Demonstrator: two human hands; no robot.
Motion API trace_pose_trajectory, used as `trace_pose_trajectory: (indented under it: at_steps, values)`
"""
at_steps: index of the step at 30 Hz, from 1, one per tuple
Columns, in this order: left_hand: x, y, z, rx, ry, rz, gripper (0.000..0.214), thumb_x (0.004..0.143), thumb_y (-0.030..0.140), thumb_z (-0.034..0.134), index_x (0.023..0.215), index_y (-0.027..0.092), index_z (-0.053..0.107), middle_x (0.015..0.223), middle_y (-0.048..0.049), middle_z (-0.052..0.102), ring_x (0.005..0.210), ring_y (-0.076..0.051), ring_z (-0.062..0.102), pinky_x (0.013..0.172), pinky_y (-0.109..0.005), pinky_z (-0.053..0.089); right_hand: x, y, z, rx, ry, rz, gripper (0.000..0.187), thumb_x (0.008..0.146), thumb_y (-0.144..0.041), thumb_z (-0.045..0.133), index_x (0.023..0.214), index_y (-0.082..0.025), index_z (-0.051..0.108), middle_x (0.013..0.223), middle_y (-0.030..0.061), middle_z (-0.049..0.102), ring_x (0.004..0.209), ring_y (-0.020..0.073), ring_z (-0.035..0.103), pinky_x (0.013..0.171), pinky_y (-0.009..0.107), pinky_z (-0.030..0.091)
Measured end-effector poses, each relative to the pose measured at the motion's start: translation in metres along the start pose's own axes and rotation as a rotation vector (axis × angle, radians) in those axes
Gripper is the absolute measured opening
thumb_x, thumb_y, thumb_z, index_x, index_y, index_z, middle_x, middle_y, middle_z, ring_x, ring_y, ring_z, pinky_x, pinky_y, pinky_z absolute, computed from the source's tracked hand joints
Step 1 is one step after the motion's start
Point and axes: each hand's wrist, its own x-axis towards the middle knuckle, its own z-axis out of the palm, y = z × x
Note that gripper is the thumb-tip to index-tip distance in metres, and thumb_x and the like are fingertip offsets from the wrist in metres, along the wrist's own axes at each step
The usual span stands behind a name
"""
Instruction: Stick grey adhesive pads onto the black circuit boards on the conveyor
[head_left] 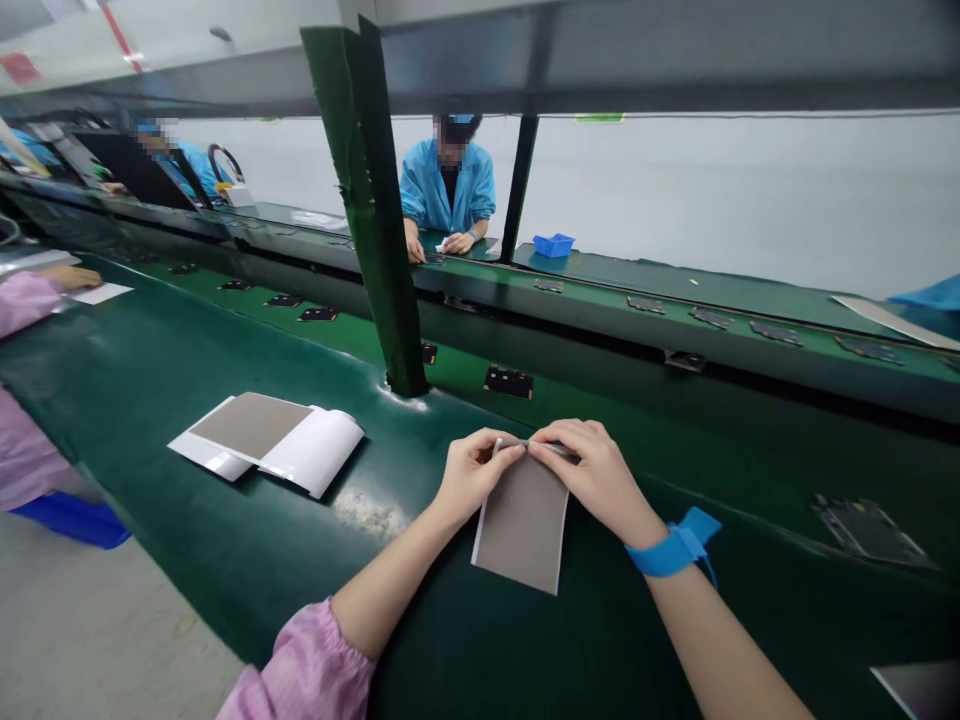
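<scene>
A grey-brown sheet (523, 520) with white edges hangs from both of my hands over the green bench. My left hand (474, 475) pinches its top edge, thumb on the near face. Right beside it, my right hand (589, 468) grips the same edge, and the two thumbs almost meet. The top edge looks folded or rolled between the fingers; the fingertips behind it are hidden. Around my right wrist is a blue strap (675, 543). To the left of my hands lies a stack of white-backed sheets (315, 450), a grey-brown one on top.
A green post (373, 220) rises ahead. Dark circuit boards (508, 382) lie in the green channel beyond my hands, another board (870, 530) to the right. A co-worker in blue (448, 185) sits opposite near a blue bin (553, 245). A pink sleeve (26, 300) is at left.
</scene>
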Motion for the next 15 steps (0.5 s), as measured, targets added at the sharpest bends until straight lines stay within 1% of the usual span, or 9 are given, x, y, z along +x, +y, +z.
trace_pose_trajectory:
  at_steps: [4,9,12,15]
  values:
    - [-0.0016,-0.0007,0.0019,0.032,0.017,0.008,0.014,0.078,0.029,0.066,0.076,0.018,0.072,0.072,-0.0032,0.073,0.065,-0.015,0.064,0.063,-0.025,0.049,-0.0006,-0.0006,-0.0021,-0.04,0.004,0.002,0.021,0.092,-0.036,0.05,0.085,-0.024,0.066,0.091,0.0049,0.067,0.086,0.022,0.06,0.075,0.038,0.043]
    - [-0.0016,-0.0008,0.0022,0.044,0.004,0.002,0.013,0.079,0.029,0.066,0.076,0.018,0.072,0.073,-0.0025,0.073,0.067,-0.015,0.065,0.065,-0.025,0.049,-0.0028,0.0009,0.0022,-0.064,0.102,0.002,0.026,0.091,-0.039,0.049,0.082,-0.025,0.069,0.105,0.009,0.06,0.093,0.0252,0.059,0.078,0.042,0.048]
    - [-0.0013,-0.0016,0.0019,0.044,-0.005,0.002,0.013,0.079,0.029,0.065,0.077,0.019,0.072,0.074,-0.0026,0.073,0.067,-0.015,0.065,0.065,-0.026,0.049,-0.0034,0.0006,0.0043,-0.062,0.117,0.005,0.026,0.091,-0.038,0.05,0.08,-0.025,0.069,0.11,0.0094,0.057,0.093,0.0256,0.059,0.081,0.046,0.048]
    - [-0.0012,-0.0019,0.0021,0.049,-0.01,-0.01,0.014,0.08,0.03,0.065,0.078,0.018,0.072,0.076,-0.0029,0.073,0.069,-0.015,0.065,0.066,-0.025,0.049,-0.0037,-0.0007,0.005,-0.132,0.134,-0.025,0.026,0.091,-0.036,0.049,0.081,-0.025,0.07,0.111,0.0094,0.056,0.092,0.0257,0.058,0.083,0.046,0.046]
